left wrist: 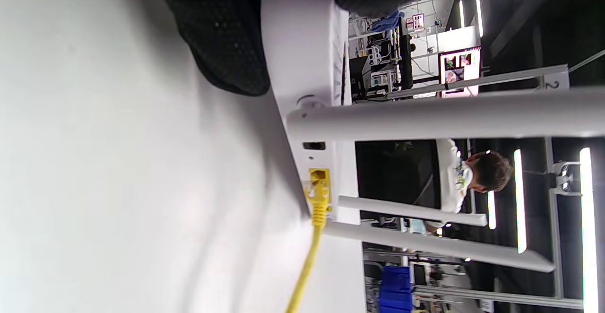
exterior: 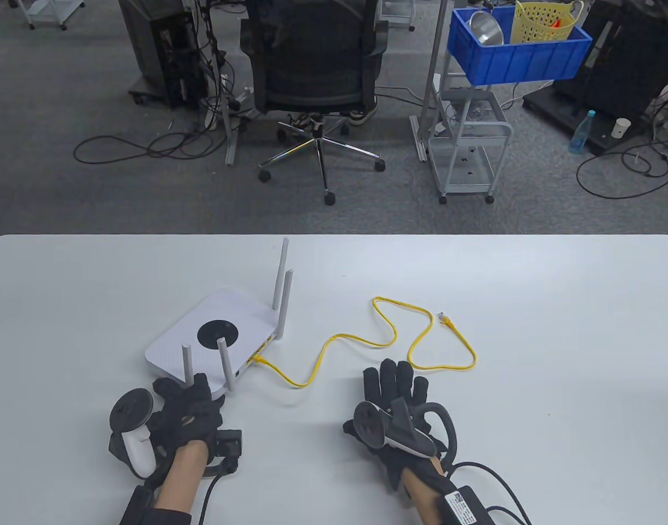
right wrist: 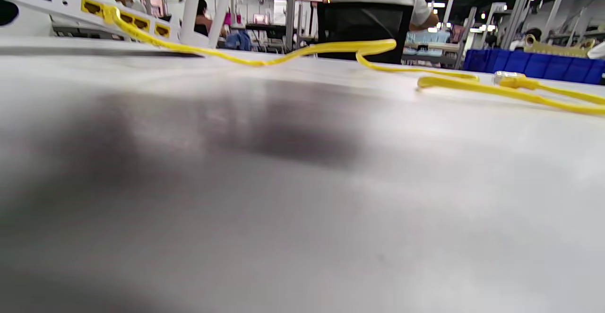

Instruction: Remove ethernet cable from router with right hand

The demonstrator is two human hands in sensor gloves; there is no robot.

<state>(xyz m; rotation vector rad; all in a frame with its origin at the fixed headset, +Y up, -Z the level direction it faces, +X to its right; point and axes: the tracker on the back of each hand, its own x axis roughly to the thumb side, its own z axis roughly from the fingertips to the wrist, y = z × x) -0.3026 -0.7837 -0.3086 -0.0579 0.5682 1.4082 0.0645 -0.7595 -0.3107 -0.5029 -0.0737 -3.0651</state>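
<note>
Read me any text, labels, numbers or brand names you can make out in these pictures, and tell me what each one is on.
"2": on a grey post behind the router, seen sideways in the left wrist view.
White label on the right wrist strap: a code and small print, too small to read.
Router: no readable brand or port lettering.
Background posters and screens: blurred, unreadable.

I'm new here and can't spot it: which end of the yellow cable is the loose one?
Start at the white router on the table's left and follow the yellow cable rightward through its loops. The loose plug lies bare on the table beyond the right hand; the other end sits in the router's port.
</note>
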